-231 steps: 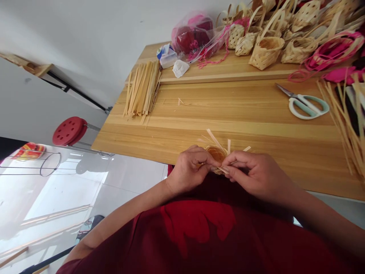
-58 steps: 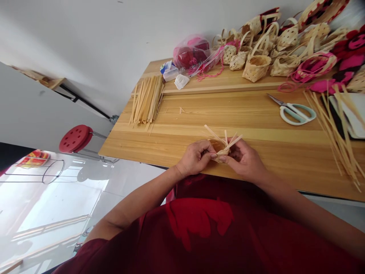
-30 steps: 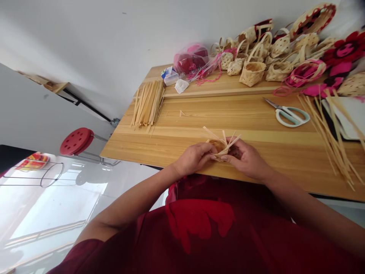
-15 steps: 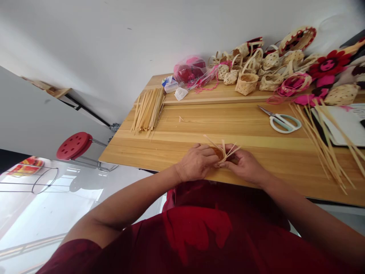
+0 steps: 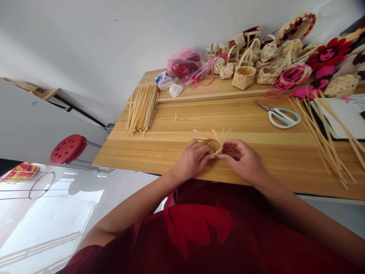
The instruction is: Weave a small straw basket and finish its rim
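Observation:
A small, partly woven basket point(image 5: 212, 144) of pale flat strips is held between my hands near the table's front edge. Several loose strip ends stick up and fan out from its right side. My left hand point(image 5: 191, 156) is closed round the basket's left side, thumb at the near rim. With thumb and fingers, my right hand point(image 5: 242, 159) pinches the right side, where the strips come together. The basket's underside is hidden by my fingers.
On the wooden table point(image 5: 171, 148) lie a bundle of strips point(image 5: 142, 108), scissors point(image 5: 281, 116), more loose strips point(image 5: 322, 140) and an open notebook point(image 5: 342, 118). Finished little baskets point(image 5: 244, 77) and a plastic bag point(image 5: 185, 66) line the back. A red stool point(image 5: 68, 149) stands left.
The basket has turned a little, so more of its woven side shows and its loose ends point more upward. My right fingers have shifted on its right side. The view has tilted slightly.

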`<state>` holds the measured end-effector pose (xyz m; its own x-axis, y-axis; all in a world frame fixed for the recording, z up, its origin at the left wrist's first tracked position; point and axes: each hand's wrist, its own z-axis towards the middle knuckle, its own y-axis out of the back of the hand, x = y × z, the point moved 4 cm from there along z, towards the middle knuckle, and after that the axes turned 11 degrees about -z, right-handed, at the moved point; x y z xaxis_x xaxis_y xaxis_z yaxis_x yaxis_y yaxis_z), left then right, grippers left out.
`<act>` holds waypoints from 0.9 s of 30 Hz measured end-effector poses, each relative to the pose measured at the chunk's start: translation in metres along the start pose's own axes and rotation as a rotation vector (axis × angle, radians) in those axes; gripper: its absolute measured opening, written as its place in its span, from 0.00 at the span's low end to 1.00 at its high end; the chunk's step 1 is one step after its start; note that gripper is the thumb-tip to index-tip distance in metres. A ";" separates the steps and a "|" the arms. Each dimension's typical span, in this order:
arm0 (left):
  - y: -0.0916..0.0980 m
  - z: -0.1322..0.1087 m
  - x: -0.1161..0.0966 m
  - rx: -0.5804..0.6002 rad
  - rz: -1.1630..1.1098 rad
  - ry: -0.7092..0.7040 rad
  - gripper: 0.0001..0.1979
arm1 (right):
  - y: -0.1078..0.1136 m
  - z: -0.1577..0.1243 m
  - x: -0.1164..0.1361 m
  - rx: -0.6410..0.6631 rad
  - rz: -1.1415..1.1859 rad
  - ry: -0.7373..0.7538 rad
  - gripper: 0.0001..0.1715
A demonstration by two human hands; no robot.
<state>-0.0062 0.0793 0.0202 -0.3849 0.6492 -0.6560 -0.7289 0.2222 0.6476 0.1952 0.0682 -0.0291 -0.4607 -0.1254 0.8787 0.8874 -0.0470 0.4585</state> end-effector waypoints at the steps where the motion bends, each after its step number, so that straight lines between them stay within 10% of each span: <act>1: 0.000 -0.002 0.001 -0.042 -0.052 0.015 0.09 | 0.001 -0.003 0.003 -0.043 -0.055 -0.005 0.22; 8: -0.009 0.002 0.001 -0.214 -0.193 0.225 0.10 | -0.001 -0.015 0.024 0.025 -0.179 0.067 0.12; 21: -0.013 0.010 -0.007 -0.077 -0.290 0.447 0.07 | 0.002 -0.034 0.055 -0.126 -0.764 0.729 0.11; 27: -0.009 0.016 -0.002 -0.022 -0.346 0.501 0.07 | 0.003 -0.043 0.057 -0.153 -0.921 0.805 0.13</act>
<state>0.0104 0.0877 0.0214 -0.3389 0.1198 -0.9332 -0.8688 0.3409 0.3593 0.1725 0.0184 0.0162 -0.8220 -0.5565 -0.1212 0.2547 -0.5496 0.7956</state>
